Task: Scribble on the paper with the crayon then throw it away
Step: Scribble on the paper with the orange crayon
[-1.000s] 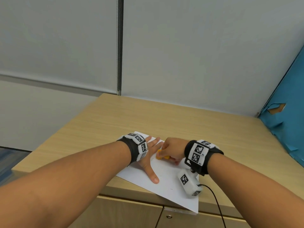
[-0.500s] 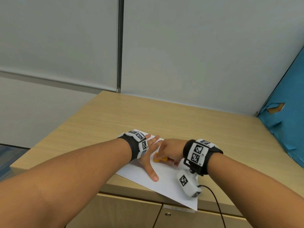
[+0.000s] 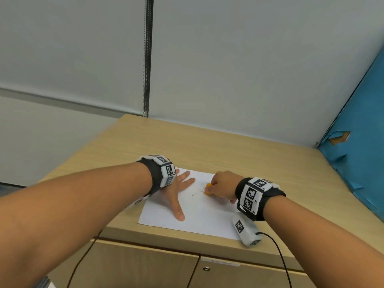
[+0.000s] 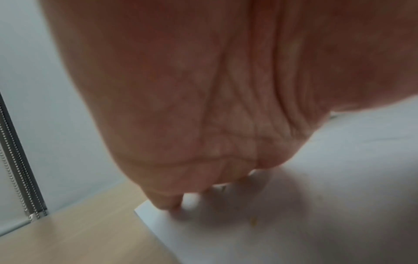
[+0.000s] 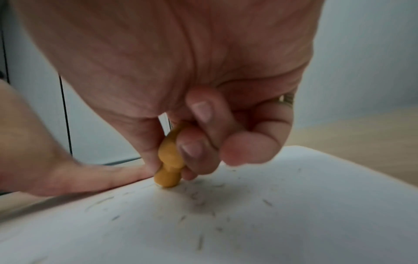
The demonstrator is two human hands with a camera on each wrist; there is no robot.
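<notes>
A white sheet of paper [image 3: 199, 217] lies near the front edge of the wooden cabinet top [image 3: 207, 146]. My left hand [image 3: 178, 190] lies flat on its left part, fingers spread, holding it down. My right hand [image 3: 220, 187] grips a stubby orange crayon [image 3: 207, 189] in curled fingers. In the right wrist view the crayon [image 5: 169, 160] has its tip down on the paper [image 5: 248, 223], among faint short marks. The left wrist view is filled by my left palm [image 4: 203, 107] over the paper's corner [image 4: 153, 219].
A blue torn covering [image 3: 357, 154] rises at the right edge of the cabinet top. A grey wall with a vertical rail [image 3: 147, 59] stands behind. Cabinet doors [image 3: 145, 267] sit below the front edge, and a black cable [image 3: 278, 252] hangs from my right wrist.
My right hand with the crayon has shifted to the right, away from my left hand, baring faint marks on the paper between them. The left hand stays flat on the sheet.
</notes>
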